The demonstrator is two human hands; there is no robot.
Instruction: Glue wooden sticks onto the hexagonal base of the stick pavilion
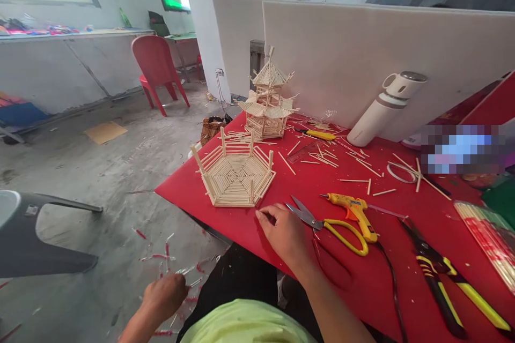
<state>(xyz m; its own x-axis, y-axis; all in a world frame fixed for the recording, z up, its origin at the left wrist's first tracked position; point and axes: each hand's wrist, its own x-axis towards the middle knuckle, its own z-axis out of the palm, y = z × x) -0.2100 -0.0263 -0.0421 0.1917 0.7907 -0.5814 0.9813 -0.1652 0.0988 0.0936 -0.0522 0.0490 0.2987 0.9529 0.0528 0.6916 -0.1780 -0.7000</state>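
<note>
A hexagonal platform of thin wooden sticks [237,176], with short upright posts and rails around its edge, lies near the red table's corner. Just in front of its near right corner, my right hand [284,230] rests low over the table, fingers curled and tips drawn together; whatever is in them, if anything, is hidden. Scissors with yellow handles [322,223] lie beside that hand. My left hand [164,295] is a closed fist left of my lap, off the table, with nothing seen sticking out of it. A tiered stick pagoda [269,99] stands behind the platform.
On the red table [298,187] lie a yellow glue gun [354,211] with its cord, cutters [432,262], a yellow utility knife [319,134], loose sticks and packaged sticks [483,236]. A white flask [386,107] stands behind. A grey stool [44,230] is at left.
</note>
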